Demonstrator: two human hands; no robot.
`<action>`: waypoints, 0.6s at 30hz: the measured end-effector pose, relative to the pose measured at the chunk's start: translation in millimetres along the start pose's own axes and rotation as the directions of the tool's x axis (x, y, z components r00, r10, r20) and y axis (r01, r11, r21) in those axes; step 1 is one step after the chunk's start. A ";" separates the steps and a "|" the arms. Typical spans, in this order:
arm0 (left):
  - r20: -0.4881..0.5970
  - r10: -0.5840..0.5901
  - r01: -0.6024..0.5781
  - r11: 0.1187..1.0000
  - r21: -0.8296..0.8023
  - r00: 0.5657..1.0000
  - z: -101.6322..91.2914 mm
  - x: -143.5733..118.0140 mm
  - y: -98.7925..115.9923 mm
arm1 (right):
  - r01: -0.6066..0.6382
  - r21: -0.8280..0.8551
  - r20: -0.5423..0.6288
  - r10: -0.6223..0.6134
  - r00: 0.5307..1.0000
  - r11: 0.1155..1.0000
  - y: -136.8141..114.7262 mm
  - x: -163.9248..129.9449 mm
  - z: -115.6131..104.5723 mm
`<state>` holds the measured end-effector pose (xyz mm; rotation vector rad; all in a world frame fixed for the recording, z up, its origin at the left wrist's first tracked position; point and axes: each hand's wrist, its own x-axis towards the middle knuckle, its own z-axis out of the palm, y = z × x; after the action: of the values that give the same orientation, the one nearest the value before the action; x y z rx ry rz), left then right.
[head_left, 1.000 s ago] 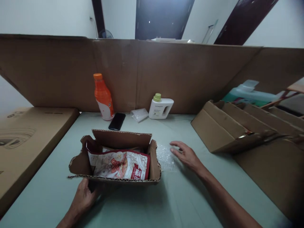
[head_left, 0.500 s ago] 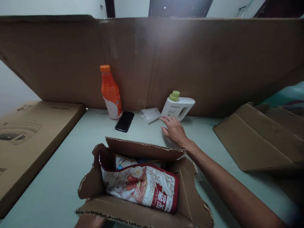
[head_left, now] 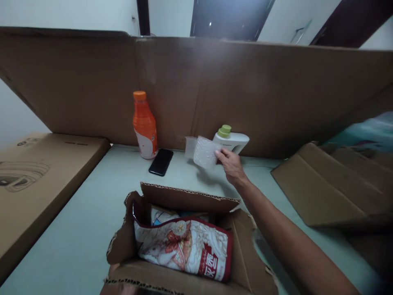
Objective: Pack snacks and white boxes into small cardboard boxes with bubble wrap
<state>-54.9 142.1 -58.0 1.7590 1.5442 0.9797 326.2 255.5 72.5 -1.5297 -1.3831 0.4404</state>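
My right hand (head_left: 231, 164) reaches far over the table and pinches a small clear bubble-wrap bag (head_left: 201, 153), lifted off the surface in front of a white bottle with a green cap (head_left: 232, 139). An open cardboard box (head_left: 184, 237) sits close to me with a red and white printed packet (head_left: 187, 248) inside. My left hand (head_left: 118, 287) is barely visible at the bottom edge under the box's near wall; whether it grips the box cannot be seen.
An orange drink bottle (head_left: 144, 125) and a black phone (head_left: 161, 162) stand at the back by a tall cardboard sheet (head_left: 276, 94). A flat carton (head_left: 33, 172) lies on the left. Folded cardboard pieces (head_left: 334, 184) lie on the right.
My right hand moved from the bubble wrap beside the box to the back of the table and picked up the small clear bag, raising it. The view shifted closer to the box.
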 end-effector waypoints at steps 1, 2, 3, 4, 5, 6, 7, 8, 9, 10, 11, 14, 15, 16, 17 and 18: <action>0.007 0.006 -0.006 1.000 -0.006 1.000 -4.2 -17.0 1.0 | -0.016 0.038 -0.014 0.016 1.000 0.999 -4.7 -14.7 -13.8; 0.014 0.014 -0.014 1.000 -0.007 1.000 -8.4 -32.2 2.2 | -0.037 0.075 -0.030 0.040 0.999 0.996 -9.1 -31.5 -28.5; 0.017 0.027 -0.026 1.000 -0.004 1.000 -12.7 -44.8 3.6 | -0.071 0.121 -0.051 0.078 0.996 0.990 -12.8 -49.9 -44.0; 0.016 0.044 -0.045 0.999 0.004 0.999 -17.0 -54.4 5.3 | -0.120 0.180 -0.073 0.135 0.988 0.976 -15.7 -69.7 -60.3; 0.019 0.064 -0.064 0.998 0.017 0.998 -21.1 -60.8 7.2 | -0.183 0.248 -0.090 0.210 0.973 0.951 -17.6 -90.4 -77.1; 0.024 0.080 -0.081 0.996 0.034 0.996 -24.8 -64.2 9.4 | -0.256 0.318 -0.096 0.300 0.949 0.913 -18.7 -111.5 -94.1; 0.031 0.094 -0.096 0.994 0.052 0.995 -28.1 -65.1 12.0 | -0.333 0.379 -0.084 0.390 0.917 0.863 -18.9 -132.7 -110.9; 0.035 0.104 -0.106 0.992 0.065 0.994 -30.8 -64.4 14.7 | -0.407 0.417 -0.054 0.469 0.881 0.813 -18.5 -153.2 -127.0; 0.038 0.109 -0.111 0.992 0.067 0.993 -32.8 -62.7 17.4 | -0.477 0.420 -0.008 0.529 0.849 0.772 -17.3 -172.3 -141.7; 0.036 0.112 -0.114 0.992 0.061 0.993 -34.3 -60.7 20.1 | -0.545 0.394 0.054 0.574 0.817 0.740 -15.6 -189.1 -154.5; 0.030 0.118 -0.120 0.992 0.049 0.993 -35.3 -59.0 22.6 | -0.602 0.336 0.124 0.600 0.791 0.724 -13.2 -203.0 -165.0; 0.023 0.135 -0.136 0.991 0.014 0.991 -36.4 -56.7 28.1 | -0.577 0.011 0.224 0.561 0.797 0.816 -3.3 -221.9 -179.2; 0.027 0.139 -0.139 0.990 0.009 0.990 -36.4 -56.7 29.3 | -0.497 -0.107 0.203 0.508 0.837 0.861 0.1 -220.4 -177.8; 0.029 0.142 -0.142 0.990 0.008 0.989 -36.4 -57.0 30.1 | -0.403 -0.212 0.176 0.440 0.881 0.891 3.1 -215.9 -173.2; 0.028 0.144 -0.144 0.990 0.009 0.989 -36.3 -57.3 30.7 | -0.315 -0.302 0.154 0.372 0.915 0.900 5.3 -209.1 -165.6; 0.025 0.146 -0.146 0.989 0.009 0.989 -36.1 -57.6 31.1 | -0.243 -0.390 0.150 0.321 0.935 0.888 6.6 -200.9 -155.1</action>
<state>-70.9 79.3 -20.7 1.9064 1.4246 1.0177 395.7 11.3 69.2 -2.0593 -1.4660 0.5600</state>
